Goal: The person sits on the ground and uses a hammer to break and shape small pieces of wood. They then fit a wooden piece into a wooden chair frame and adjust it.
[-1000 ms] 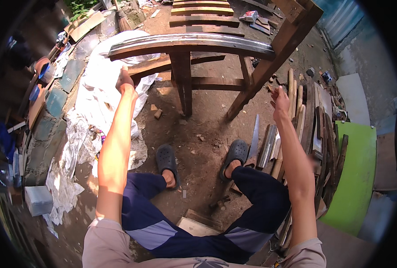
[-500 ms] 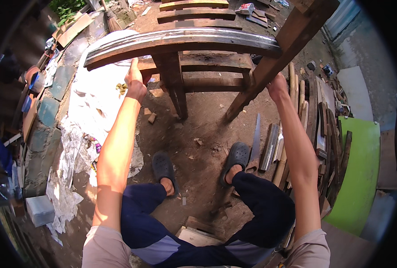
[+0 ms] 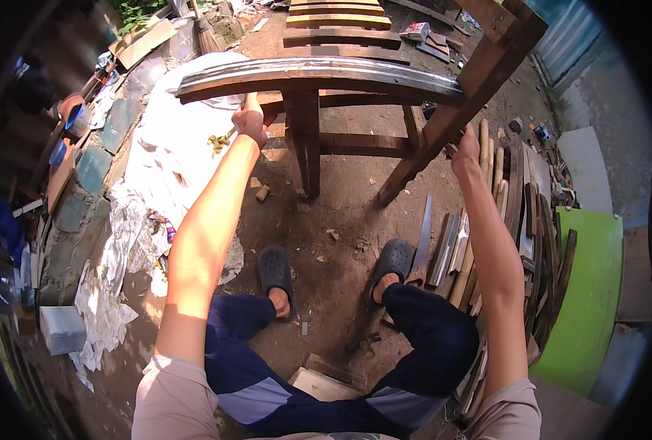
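A dark brown wooden bench point(image 3: 311, 143) with a slatted seat stands in front of me, its side facing me. White streaks run along its curved armrest point(image 3: 318, 70). My left hand point(image 3: 250, 123) is closed on the frame under the armrest's left part, its fingers partly hidden behind the wood. At the slanting rear post point(image 3: 443, 132), my right hand point(image 3: 465, 149) grips the far edge with bent fingers; the post hides part of them.
White cloth point(image 3: 172, 139) lies left of the bench. A handsaw point(image 3: 421, 246) and stacked wood strips point(image 3: 520, 191) lie on the right, beside a green panel point(image 3: 586, 286). Small wood offcuts point(image 3: 262, 193) dot the dirt floor. My clogs point(image 3: 276, 271) stand near the bench.
The armrest's left end and my left hand have shifted right, and the bench appears slightly turned. My right hand has moved slightly down and right. The view has also shifted a little.
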{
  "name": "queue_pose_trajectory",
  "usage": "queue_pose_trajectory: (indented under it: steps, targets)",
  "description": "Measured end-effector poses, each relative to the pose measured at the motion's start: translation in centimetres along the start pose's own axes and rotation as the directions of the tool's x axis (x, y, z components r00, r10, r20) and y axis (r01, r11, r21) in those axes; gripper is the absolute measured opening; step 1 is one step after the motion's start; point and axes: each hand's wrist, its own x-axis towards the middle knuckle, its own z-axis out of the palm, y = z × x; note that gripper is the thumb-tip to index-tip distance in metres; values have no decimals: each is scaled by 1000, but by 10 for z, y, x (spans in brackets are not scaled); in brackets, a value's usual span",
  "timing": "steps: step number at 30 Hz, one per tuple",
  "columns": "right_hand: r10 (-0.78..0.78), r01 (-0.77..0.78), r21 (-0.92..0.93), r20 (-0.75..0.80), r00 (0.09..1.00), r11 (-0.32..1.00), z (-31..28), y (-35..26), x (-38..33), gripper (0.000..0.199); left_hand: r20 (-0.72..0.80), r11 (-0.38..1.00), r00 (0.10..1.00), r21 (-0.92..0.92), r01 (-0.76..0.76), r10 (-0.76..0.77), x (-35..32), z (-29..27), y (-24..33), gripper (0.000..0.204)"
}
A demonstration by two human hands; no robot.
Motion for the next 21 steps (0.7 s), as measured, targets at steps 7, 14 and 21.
queue_pose_trajectory:
  steps: [7,14,21]
  targets:
    - [172,-250,92,504,847,964,-5,9,53,31,80,995,997,97,1,-9,5,23,-26,43]
    - [186,-218,6,501,845,976,-13,-5,64,18,161,971,980,224,80,-118,23,26,-45,47]
    - [160,-164,-34,476,864,986,15,-10,46,22,171,995,982,35,-89,82,116,8,-69,47]
